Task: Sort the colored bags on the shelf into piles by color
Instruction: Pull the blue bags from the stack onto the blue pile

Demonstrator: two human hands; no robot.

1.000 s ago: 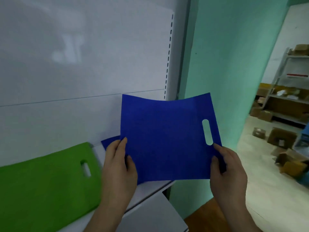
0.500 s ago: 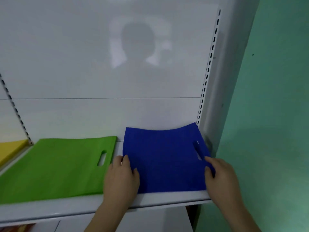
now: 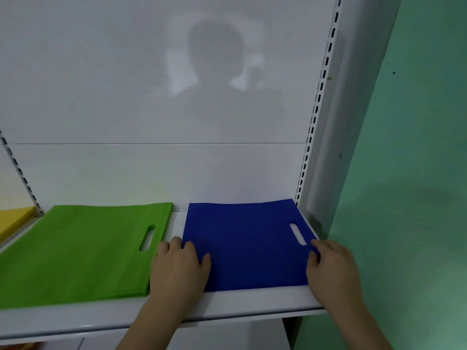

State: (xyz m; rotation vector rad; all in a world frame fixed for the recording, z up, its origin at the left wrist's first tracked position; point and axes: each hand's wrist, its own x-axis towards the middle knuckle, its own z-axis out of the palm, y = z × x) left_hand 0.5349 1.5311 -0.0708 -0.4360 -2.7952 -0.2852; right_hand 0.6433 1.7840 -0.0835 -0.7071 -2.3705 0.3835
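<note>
We see the blue bag flat on the white shelf, far right end, its back edge against the back panel, right edge beside the slotted upright; handle slot towards the right, shelf white showing through it. Left hand lies on the bag's near-left corner, fingers bent over the edge, thumb on top of the fabric; whether fingertips go under the edge we cannot tell; grip looks like a light hold on that corner. Right hand at the near-right corner, fingers curled onto the edge just below the slot; fingertips partly hidden by the hand itself. Green bag flat just left of the blue one, a strip of bare shelf between them, its left part cut off by the frame. Yellow bag only a sliver at the far left beyond another upright, mostly cut off. How many bags each pile holds we cannot tell. Green wall to the right; a blurred shadow on the back panel.

Versus half a second ago: blue bag was bowed, back edge lifted; now flat, slot clear; hands at the same corners.
</note>
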